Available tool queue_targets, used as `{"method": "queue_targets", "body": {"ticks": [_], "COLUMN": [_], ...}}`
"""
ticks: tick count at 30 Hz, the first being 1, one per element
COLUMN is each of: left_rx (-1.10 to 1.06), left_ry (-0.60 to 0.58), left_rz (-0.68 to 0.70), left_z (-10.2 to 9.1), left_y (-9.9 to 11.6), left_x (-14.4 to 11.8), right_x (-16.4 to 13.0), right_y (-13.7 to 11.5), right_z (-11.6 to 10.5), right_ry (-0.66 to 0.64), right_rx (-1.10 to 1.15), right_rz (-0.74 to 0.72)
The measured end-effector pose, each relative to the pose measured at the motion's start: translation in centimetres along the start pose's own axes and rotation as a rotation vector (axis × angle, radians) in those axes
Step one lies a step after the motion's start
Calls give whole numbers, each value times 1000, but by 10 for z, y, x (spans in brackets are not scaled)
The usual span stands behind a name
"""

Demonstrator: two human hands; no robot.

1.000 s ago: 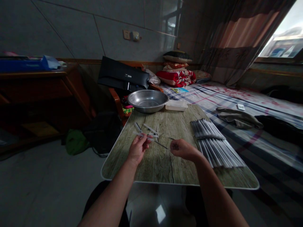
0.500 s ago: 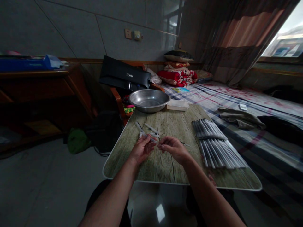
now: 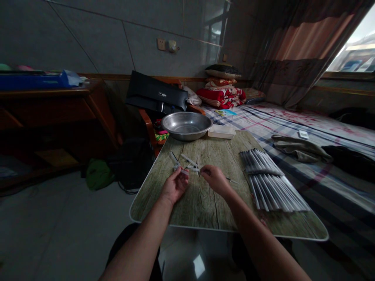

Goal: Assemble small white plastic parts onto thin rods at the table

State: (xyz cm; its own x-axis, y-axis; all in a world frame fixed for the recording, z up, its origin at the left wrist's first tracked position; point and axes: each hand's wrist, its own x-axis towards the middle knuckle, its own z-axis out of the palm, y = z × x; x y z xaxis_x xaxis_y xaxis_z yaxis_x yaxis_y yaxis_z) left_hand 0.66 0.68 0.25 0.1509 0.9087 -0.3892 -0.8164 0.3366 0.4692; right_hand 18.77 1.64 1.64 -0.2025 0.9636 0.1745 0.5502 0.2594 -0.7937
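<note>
Dim bedroom, grey wall behind; a wood-grain tabletop (image 3: 205, 203) stands in front of the person, with a bed (image 3: 293, 128) along its right side. Far left — a dark wooden desk (image 3: 58, 105). At the tabletop's far edge sits a steel basin (image 3: 186, 125), and just right of it a shallow white tray (image 3: 221, 131).

Left hand (image 3: 174, 186): fingers curled closed, pinching one end of a small clear tube (image 3: 184, 171) just above the tabletop. Beyond the fingertips lies a loose cluster of clear tubes (image 3: 187, 162), near but apart from the hand.

Right hand (image 3: 215, 178): fingers bunched closed at the other end of the held piece, close to the left hand; what exactly it grips is too small to tell. A thin dark refill (image 3: 231, 180) lies on the tabletop just right of this hand.

Further right — a stacked bundle of grey rods (image 3: 268, 179), well apart from both hands.
</note>
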Motion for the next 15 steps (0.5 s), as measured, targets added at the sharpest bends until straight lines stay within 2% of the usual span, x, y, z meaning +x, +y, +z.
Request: {"method": "queue_targets", "body": {"ticks": [3, 6, 15], "left_rx": [-35, -56, -57], "left_ry": [15, 19, 29], "left_rz": [23, 20, 24], "left_z": [1, 3, -2], "left_y": [1, 2, 1], "left_x": [1, 1, -1], "right_x": [24, 45, 73], "right_y": [-3, -5, 1], "right_z": [4, 13, 32], "right_ry": [-57, -113, -180], "right_rx": [-386, -579, -671], "right_rz": [-23, 35, 151]}}
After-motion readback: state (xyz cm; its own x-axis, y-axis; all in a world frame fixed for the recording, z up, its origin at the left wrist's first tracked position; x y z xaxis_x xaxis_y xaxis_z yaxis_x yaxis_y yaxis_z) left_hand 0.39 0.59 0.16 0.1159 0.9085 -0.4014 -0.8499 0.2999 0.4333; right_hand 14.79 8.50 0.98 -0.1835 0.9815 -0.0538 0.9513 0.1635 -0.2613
